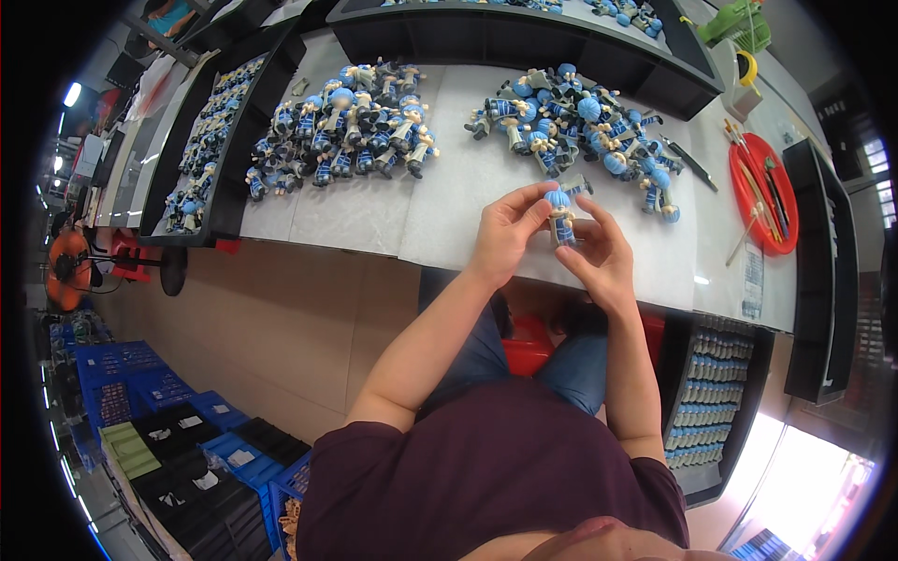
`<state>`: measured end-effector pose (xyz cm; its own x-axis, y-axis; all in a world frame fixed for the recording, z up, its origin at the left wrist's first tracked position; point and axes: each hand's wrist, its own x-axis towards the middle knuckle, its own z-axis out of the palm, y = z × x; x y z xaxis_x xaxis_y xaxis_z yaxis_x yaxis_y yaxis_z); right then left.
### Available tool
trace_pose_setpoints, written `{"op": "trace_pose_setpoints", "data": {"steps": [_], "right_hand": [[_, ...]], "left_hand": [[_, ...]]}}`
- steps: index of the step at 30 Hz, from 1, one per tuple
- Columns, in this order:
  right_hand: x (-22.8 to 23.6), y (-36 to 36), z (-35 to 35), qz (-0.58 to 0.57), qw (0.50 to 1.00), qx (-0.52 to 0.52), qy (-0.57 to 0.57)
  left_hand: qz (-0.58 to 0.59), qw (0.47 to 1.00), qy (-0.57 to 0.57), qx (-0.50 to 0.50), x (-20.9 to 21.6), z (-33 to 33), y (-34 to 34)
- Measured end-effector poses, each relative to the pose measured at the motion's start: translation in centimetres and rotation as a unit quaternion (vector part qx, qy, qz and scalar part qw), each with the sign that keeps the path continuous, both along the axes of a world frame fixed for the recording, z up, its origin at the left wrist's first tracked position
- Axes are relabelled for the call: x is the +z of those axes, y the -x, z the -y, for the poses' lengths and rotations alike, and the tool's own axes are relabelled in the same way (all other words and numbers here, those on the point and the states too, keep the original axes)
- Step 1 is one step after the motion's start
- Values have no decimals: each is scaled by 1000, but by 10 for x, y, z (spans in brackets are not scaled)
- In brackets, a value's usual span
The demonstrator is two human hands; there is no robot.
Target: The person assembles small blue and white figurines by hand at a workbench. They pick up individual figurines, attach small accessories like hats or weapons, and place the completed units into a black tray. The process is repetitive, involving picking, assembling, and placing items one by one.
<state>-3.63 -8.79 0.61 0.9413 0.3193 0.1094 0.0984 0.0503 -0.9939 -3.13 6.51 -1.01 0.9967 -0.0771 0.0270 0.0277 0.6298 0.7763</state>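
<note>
Between my two hands, just over the near edge of the table, a small figurine (561,222) stands upright, with a light blue cap, a pale body and blue patches. My left hand (510,229) pinches it at the cap with thumb and forefinger. The fingers of my right hand (603,251) close on its lower part from the other side. Right behind it lies another figurine (578,186) on the white table covering. Farther back is a loose heap of similar figurines (585,117), and a second heap (346,122) spreads to the left.
Black trays of figurines stand at the left (248,140), along the back (524,51) and below the table at right (720,411). A red oval dish (762,192) with brushes sits at right, near a dark pen-like tool (690,164) and a tape dispenser (739,84).
</note>
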Motion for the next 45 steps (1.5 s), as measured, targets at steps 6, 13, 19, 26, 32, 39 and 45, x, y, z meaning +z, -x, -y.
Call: {"op": "trace_pose_setpoints", "data": {"steps": [6, 13, 19, 26, 32, 39, 45], "right_hand": [[-1, 0, -1, -5, 1000, -9, 7], [-1, 0, -2, 0, 1000, -12, 0], [-1, 1, -2, 3, 1000, -17, -11], [-5, 1, -1, 10, 1000, -20, -17], [-5, 1, 0, 10, 999, -21, -22], [-2, 2, -1, 2, 1000, -22, -14], [-2, 2, 0, -4, 1000, -25, -17]], "left_hand": [[-3, 1000, 0, -2, 1, 1, 0], [-13, 1000, -10, 0, 2, 1, 0], [-32, 999, -3, -16, 4, 0, 0], [-39, 999, -5, -15, 3, 1, -1], [-47, 999, -6, -16, 4, 1, -1], [-37, 999, 6, 14, 3, 2, -1], [-26, 1000, -4, 11, 1, 2, -2]]}}
